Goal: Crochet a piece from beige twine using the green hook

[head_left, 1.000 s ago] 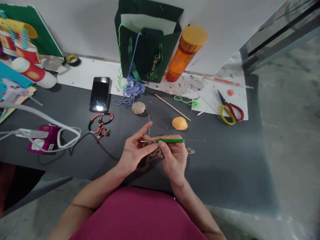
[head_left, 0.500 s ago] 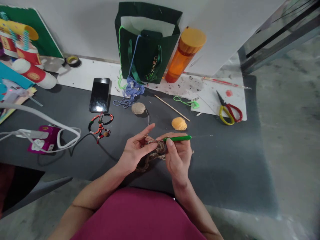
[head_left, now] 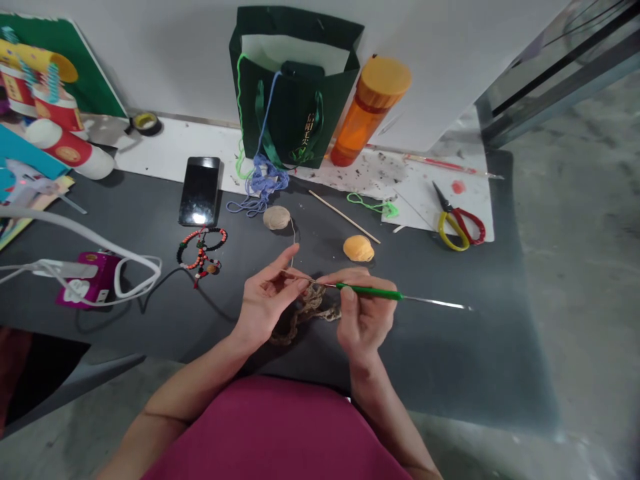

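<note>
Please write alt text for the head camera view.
Two bare hands work over a dark tabletop: the right hand holds a green-handled crochet hook near a tan crocheted strip by the left hand. A tan yarn ball and an orange yarn ball lie ahead, with a green paper bag and an orange bottle beyond.

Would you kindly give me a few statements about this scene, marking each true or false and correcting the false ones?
1. The right hand grips a green-handled crochet hook. True.
2. The left hand holds the yellow-and-red scissors. False: they lie on white paper, and the hand is at the tan crochet work.
3. A black smartphone lies on the dark tabletop. True.
4. The orange bottle lies on its side. False: it stands beside the green paper bag.
</note>
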{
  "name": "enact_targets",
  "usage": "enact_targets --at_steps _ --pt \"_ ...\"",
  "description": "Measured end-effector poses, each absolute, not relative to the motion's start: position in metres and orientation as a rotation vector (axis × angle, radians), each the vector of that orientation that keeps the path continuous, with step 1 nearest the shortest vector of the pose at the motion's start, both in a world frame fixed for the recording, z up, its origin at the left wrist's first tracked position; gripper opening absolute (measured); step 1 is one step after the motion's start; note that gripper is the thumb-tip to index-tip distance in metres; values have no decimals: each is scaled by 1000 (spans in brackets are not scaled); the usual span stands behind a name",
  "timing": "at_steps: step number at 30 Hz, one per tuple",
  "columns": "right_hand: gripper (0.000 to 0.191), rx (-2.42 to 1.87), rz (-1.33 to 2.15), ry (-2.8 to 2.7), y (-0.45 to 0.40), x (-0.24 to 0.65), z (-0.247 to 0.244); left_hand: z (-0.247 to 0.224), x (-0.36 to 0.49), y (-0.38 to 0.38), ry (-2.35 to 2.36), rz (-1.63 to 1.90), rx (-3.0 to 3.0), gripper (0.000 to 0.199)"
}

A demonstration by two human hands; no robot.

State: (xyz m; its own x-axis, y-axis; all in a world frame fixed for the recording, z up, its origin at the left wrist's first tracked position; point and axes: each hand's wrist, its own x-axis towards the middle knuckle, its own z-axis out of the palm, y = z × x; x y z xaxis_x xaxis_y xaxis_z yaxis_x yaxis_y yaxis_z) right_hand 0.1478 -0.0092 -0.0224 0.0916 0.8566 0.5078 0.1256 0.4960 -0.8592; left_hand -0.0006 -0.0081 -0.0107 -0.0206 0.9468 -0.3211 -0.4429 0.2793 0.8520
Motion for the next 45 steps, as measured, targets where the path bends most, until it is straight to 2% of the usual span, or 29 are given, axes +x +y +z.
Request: enact_targets --at_steps 2,8,14,19,24,29,35,41,45 --pt "23 -942 589 -1483 -10 149 -25 -7 -1 -10 1124 1234 673 53" --pt "23 -1069 365 -1714 -8 147 -23 -3 0 -11 1112 1263 702 50" --pt "33 -944 382 -1604 -11 144 -26 -8 -2 -4 774 1025 284 78" --pt "21 -1033 612 -1338 -21 142 -30 -9 -7 -3 720 917 190 96" --pt "4 -1168 902 -984 -20 142 -33 -12 -8 -3 717 960 213 83" --pt "11 -1047 1117 -917 -16 136 -33 -10 -2 -6 741 1012 317 74" --pt "3 -1054 937 -1117 -20 132 -28 -9 1 -9 790 1092 424 62" --pt "25 -971 584 -1451 -16 134 -27 -9 1 -6 813 1111 320 64" --pt "12 -1045 699 -1242 -19 131 -28 -7 0 -4 766 1020 222 67"
